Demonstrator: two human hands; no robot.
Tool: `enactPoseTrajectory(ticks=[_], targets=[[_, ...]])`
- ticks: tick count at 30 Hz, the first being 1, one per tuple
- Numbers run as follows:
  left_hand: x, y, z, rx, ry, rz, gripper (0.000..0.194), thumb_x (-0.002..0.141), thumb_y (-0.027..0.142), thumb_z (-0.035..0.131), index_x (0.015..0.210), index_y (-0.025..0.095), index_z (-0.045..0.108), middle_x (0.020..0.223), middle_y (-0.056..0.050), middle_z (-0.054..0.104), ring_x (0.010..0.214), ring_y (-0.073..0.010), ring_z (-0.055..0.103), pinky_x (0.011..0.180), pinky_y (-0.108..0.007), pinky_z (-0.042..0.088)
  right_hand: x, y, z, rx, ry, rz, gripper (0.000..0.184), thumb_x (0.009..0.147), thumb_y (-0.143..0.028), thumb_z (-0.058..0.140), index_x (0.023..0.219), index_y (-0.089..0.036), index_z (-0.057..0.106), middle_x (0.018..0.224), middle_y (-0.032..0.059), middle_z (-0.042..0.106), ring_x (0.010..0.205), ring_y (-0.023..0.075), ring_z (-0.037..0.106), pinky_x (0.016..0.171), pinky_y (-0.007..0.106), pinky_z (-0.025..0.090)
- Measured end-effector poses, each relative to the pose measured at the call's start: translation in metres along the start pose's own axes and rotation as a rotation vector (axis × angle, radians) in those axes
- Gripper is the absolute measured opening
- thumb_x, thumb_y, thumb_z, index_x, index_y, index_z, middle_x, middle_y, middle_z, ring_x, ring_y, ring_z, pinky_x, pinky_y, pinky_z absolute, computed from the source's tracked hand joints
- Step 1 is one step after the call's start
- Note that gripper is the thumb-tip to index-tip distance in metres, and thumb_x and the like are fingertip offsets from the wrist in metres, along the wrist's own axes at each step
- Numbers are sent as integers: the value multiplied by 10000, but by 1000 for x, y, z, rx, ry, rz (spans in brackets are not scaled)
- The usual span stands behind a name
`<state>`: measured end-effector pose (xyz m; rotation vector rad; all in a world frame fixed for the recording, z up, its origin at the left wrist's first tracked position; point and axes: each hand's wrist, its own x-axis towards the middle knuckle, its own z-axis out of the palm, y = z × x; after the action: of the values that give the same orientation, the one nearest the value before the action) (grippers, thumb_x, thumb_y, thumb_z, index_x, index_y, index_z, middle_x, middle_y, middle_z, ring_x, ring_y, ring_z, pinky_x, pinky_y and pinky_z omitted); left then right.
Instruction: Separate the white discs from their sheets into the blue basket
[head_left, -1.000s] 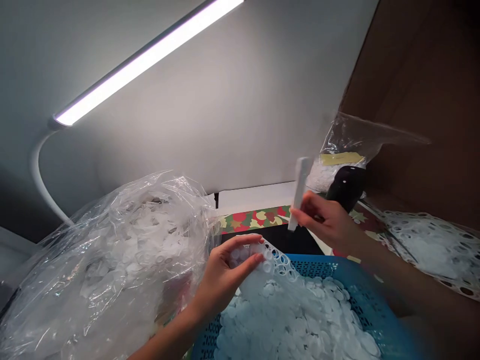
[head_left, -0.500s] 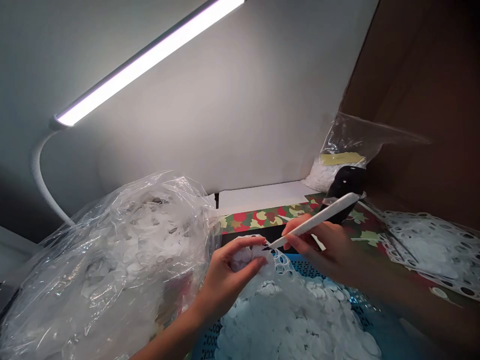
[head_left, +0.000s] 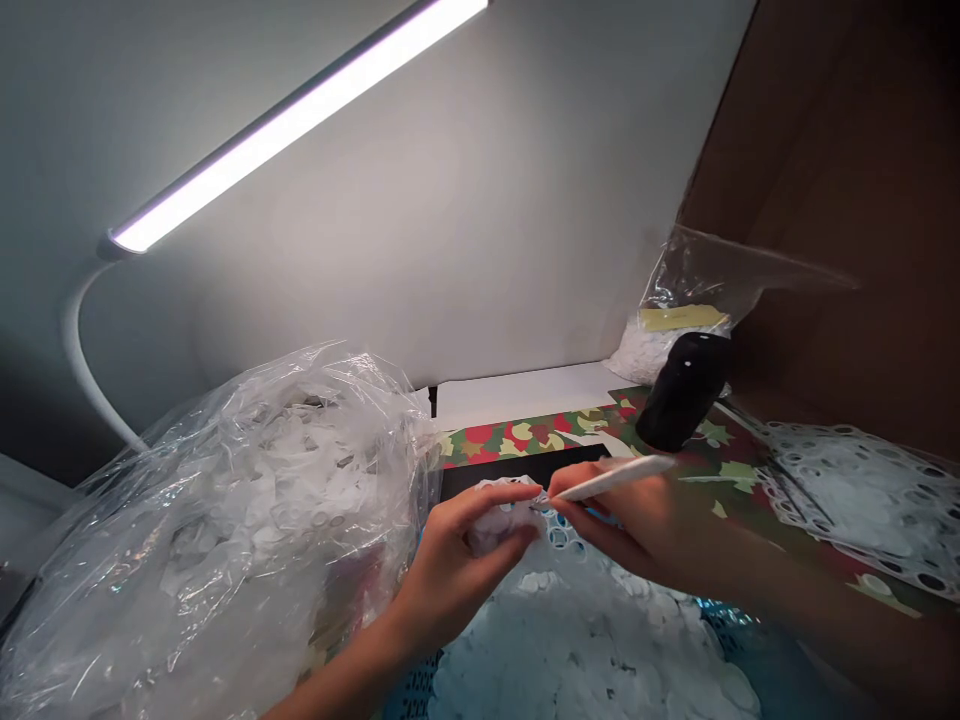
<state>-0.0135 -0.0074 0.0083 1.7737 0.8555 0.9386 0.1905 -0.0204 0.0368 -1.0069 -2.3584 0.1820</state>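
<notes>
My left hand (head_left: 457,560) pinches a bunched white sheet with round holes (head_left: 499,522) between thumb and fingers. Part of its ring-like mesh shows just right of the fingertips. My right hand (head_left: 637,520) is closed round a slim white pen-shaped tool (head_left: 622,476). That tool lies nearly level, its tip against the sheet beside my left fingertips; the tip itself is blurred. Below both hands, a heap of translucent white discs (head_left: 585,645) fills a blue perforated basket (head_left: 724,618).
On the left bulges a large clear plastic bag (head_left: 262,530) of white pieces. A black bottle-like object (head_left: 684,392) stands behind my right hand, near a small clear bag (head_left: 667,335). More holed sheets (head_left: 870,500) lie at right. A lit lamp (head_left: 300,125) hangs above.
My right hand has turned and lowered, so the white tool now lies flatter, with its rear end dropped below the black object's top. My left hand has barely moved.
</notes>
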Motion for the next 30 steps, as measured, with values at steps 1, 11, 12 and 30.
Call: enactPoseTrajectory(ticks=[1,11,12,30], targets=[[0,0,0,0,-4,14,242,813,249,624,1052,271,657,1071,-35,658,977,-208,595,815,-305,478,0,-1,1,3,-19,-5,152,946,-253,390,900,-194,522,655,-4,548,549,122,470,527,251,329],[0,0,-2,25,-17,-62,251,829,287,608,1079,298,625,1137,-11,624,995,-194,576,815,-286,459,-4,12,-10,246,276,278,178,951,-326,387,847,-213,476,648,-13,492,520,114,429,465,238,326],[0,0,-2,18,-21,-80,245,837,296,596,1080,295,619,1141,-12,618,970,-188,580,794,-278,460,-2,16,-11,242,255,331,212,951,-347,385,812,-211,469,622,-21,463,511,111,413,462,237,318],[2,-12,-3,-44,80,-70,201,860,312,567,1042,237,530,983,-17,571,837,-139,530,709,-238,432,-2,96,12,-63,-459,369,268,848,-378,539,673,-175,529,660,5,603,589,145,515,494,233,273]])
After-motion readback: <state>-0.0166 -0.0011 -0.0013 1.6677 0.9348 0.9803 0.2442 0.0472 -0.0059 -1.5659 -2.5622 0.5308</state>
